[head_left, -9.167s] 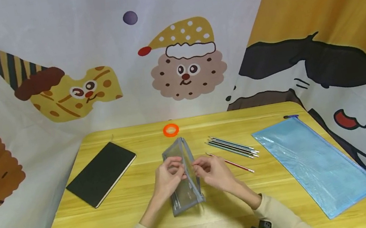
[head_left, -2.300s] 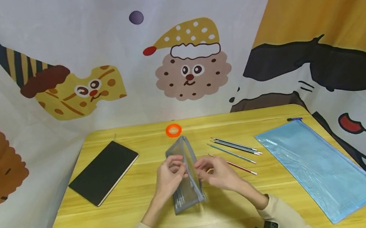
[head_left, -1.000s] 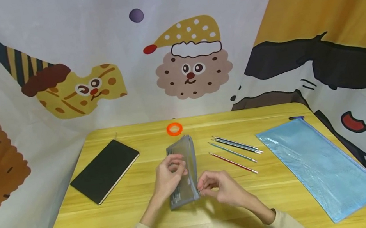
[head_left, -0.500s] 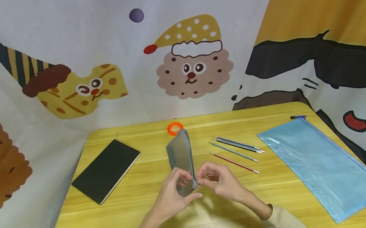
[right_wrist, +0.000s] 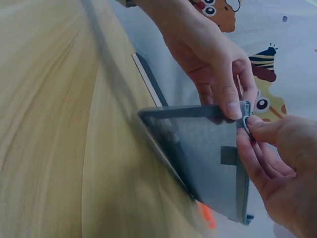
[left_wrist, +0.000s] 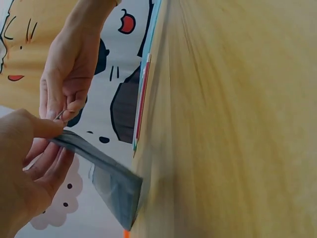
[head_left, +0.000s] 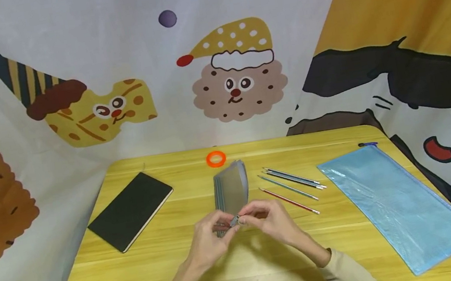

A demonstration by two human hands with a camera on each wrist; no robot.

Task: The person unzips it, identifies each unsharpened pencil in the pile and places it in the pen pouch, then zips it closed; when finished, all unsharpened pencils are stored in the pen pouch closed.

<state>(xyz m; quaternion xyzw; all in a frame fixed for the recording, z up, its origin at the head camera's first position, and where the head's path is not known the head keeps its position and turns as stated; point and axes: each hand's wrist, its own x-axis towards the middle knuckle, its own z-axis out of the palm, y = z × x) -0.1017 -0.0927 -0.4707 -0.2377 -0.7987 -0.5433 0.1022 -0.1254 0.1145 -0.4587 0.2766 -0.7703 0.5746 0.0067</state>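
A grey mesh zipper pouch [head_left: 230, 186] stands on its edge over the middle of the table. My left hand [head_left: 205, 240] pinches the pouch's near top corner between thumb and fingers. At that same corner my right hand [head_left: 275, 223] pinches the zipper's ring pull [right_wrist: 246, 126], seen best in the right wrist view. The pouch's top edges lie close together along the zipper. In the left wrist view, the pouch's lower corner hangs down by the wooden tabletop, with the left thumb [left_wrist: 47, 128] pressed on its edge.
Right of the pouch lie a red pencil [head_left: 289, 200], a teal pencil [head_left: 288, 187] and a few dark pencils [head_left: 294, 178]. A black notebook [head_left: 131, 213] lies at left, an orange tape ring [head_left: 216, 159] behind, and a blue zipper bag [head_left: 401, 206] at right with a blue-black item [head_left: 368, 144] behind it.
The pouch's gaping top has come together. Both hands moved from its middle to its near corner, and the pouch turned slightly. The teal pencil separated from the dark ones earlier.
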